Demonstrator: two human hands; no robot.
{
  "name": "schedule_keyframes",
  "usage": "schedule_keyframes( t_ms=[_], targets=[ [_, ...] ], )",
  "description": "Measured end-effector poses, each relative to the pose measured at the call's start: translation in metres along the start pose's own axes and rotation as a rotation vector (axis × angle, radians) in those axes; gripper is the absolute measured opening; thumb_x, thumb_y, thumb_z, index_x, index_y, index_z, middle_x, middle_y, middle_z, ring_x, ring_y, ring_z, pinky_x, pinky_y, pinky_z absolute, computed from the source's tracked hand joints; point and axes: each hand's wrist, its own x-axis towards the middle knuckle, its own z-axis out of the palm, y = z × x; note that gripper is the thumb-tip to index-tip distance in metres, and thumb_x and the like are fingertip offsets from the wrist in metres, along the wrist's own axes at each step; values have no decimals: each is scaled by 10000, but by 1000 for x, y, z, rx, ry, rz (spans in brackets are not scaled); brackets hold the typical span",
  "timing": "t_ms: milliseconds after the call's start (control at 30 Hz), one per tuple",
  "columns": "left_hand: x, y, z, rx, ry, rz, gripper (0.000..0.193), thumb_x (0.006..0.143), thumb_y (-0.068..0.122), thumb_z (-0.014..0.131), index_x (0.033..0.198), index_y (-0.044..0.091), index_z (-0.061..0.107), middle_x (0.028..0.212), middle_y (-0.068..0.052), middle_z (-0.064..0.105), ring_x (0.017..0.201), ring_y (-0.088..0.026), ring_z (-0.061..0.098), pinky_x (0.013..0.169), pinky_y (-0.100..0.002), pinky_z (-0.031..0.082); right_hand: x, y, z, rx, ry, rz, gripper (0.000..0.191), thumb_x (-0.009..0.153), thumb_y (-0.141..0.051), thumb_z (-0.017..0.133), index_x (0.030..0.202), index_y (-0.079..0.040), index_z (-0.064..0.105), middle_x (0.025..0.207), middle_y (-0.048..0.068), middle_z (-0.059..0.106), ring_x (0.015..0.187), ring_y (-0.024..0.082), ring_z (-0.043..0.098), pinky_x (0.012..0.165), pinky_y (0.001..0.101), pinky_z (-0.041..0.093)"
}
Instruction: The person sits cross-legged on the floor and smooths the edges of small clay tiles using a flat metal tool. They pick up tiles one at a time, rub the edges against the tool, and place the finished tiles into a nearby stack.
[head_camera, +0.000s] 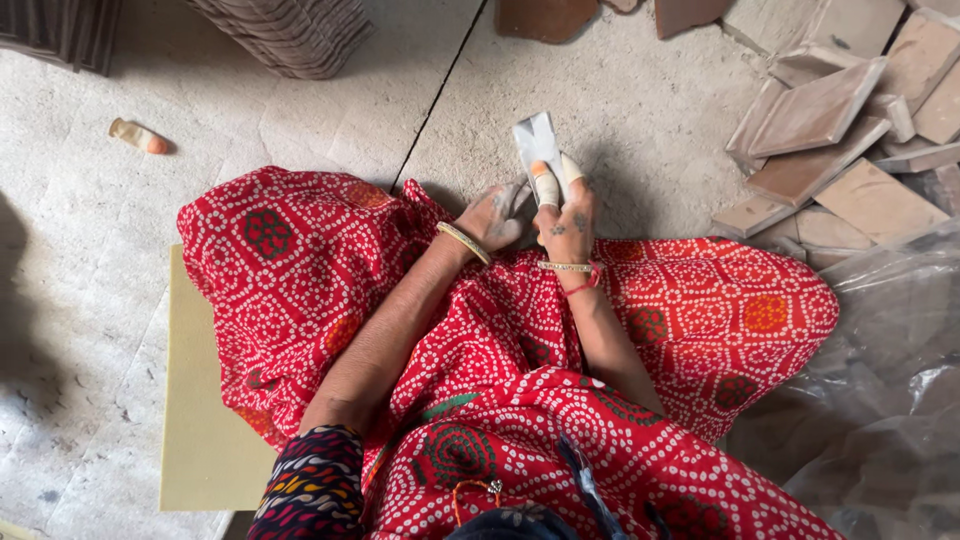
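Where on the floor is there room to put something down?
Bare floor lies between the small wrapped piece, the dark stack and the red cloth. More lies ahead of the hands, left of the tile pile. That right side is crowded.

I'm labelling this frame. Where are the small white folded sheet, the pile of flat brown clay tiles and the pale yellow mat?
small white folded sheet (533, 140), head view, upper flap.
pile of flat brown clay tiles (815, 112), head view, top tile's face.
pale yellow mat (205, 440), head view, bare left part.

Person sat on floor in red dotted cloth, right hand with taped fingers pinched a small grey-white sheet, left hand touched it, clay tiles lay piled right, yellow board underneath.
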Motion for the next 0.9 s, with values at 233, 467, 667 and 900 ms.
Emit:
schedule_keyframes(
  t_ms=[233, 467, 667, 900],
  targets=[
    [-2, -8, 33, 117, 40, 26, 901, 768, 129, 604, 1552, -72, 208, 1143, -266, 677, 1120, -401, 668, 975, -439, 561, 12, 15, -15, 1, 21, -25, 412, 912, -15, 575, 1320, 29, 618, 863, 76, 645, 527, 99, 560, 397, 251, 433],
    [-10, 7, 43, 384, 163, 84, 966, 729, 172, 687, 1548, -45, 224, 1373, -327, 562, 1191, -429, 631, 967, -451, 556, 25, 46, -8, -329, 48, -303, 321, 986, -27, 645, 1300, 44, 649, 939, 169, 720, 730, 263, 664, 613, 386, 513],
    [-5, 14, 47, 463, 119, -12, 976, 701, 152, 679, 1541, -44, 222, 1347, -327, 572, 1056, -426, 654, 815, -516, 540, 40, 39, -20, -345, 130, -402, 418, 938, -18, 595, 1354, 18, 631, 1022, 190, 744, 831, 206, 724, 705, 352, 582],
    [-19, -19, 60, 313, 154, 1, 764, 840, 198, 633, 1532, 18, 365, 1101, -189, 672, 1050, -410, 646, 932, -538, 524, 35, 62, -15, -365, 109, -449, 385, 1005, -98, 630, 1385, -38, 636, 951, 163, 749, 771, 200, 716, 634, 339, 547]
  ],
)
